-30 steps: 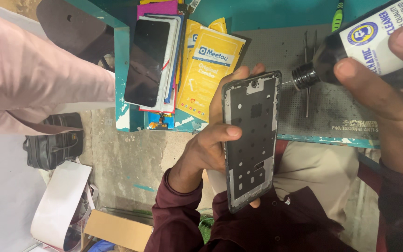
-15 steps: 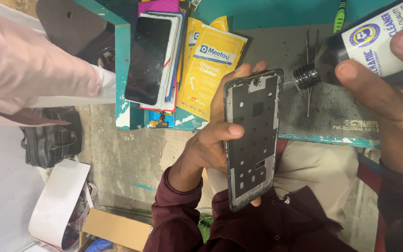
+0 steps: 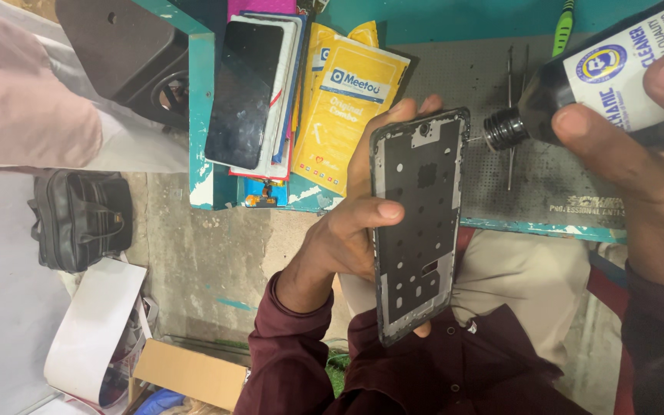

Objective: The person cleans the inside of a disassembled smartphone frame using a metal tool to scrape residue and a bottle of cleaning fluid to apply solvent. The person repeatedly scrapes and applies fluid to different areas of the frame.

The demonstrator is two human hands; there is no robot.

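Head view showed the left hand [image 3: 347, 238] in a closed grip around a bare phone frame [image 3: 418, 223], while the right hand [image 3: 639, 169] clasped a dark cleaner bottle [image 3: 578, 88], nozzle beside the frame's top edge.

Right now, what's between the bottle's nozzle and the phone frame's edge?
Head view: no object lies between. The bottle, in the right hand, points its thin tip at the phone frame; whether it touches is unclear.
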